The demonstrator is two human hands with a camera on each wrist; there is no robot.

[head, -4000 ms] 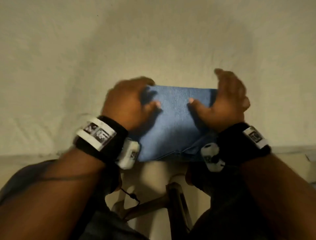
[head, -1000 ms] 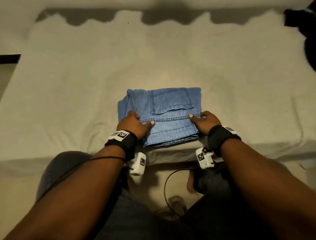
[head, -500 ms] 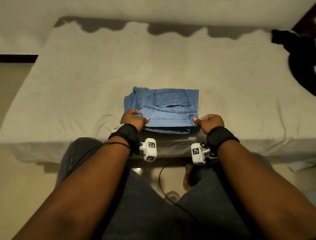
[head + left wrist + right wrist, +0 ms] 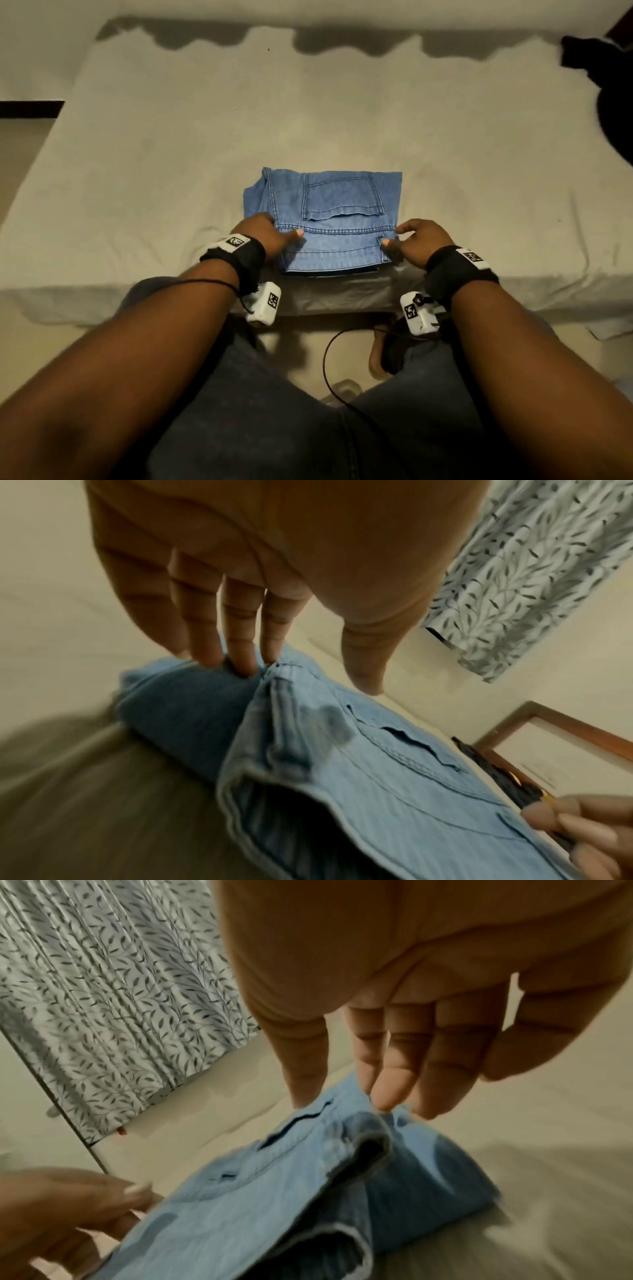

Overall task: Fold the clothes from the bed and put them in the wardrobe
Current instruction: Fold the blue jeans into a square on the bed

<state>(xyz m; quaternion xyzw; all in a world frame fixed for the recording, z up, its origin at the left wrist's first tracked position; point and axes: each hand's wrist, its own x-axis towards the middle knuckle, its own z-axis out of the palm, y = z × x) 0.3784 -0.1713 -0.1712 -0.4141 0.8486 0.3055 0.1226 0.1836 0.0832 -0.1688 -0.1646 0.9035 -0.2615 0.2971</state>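
In dim, warm light a wide bed covered by a wrinkled off-white sheet (image 4: 171,154) fills the room's middle, with a pale wall (image 4: 34,51) and black skirting strip (image 4: 30,109) far left, beige floor (image 4: 20,164) below it, and a white leaf-patterned curtain (image 4: 103,1001) hanging past the bed's far side.

Our left hand (image 4: 262,233) hiding its fingertips from overhead, dark garment (image 4: 615,113) cut by the edge, bed (image 4: 85,804) blurred near our wrists

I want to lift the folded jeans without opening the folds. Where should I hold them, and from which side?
Probably by the left and right edges of the folded jeans, one hand from each side, fingers under all layers, thumbs on top. The bundle lies flat on the bed and its layers gape at the near end, so gripping there could unfold it.
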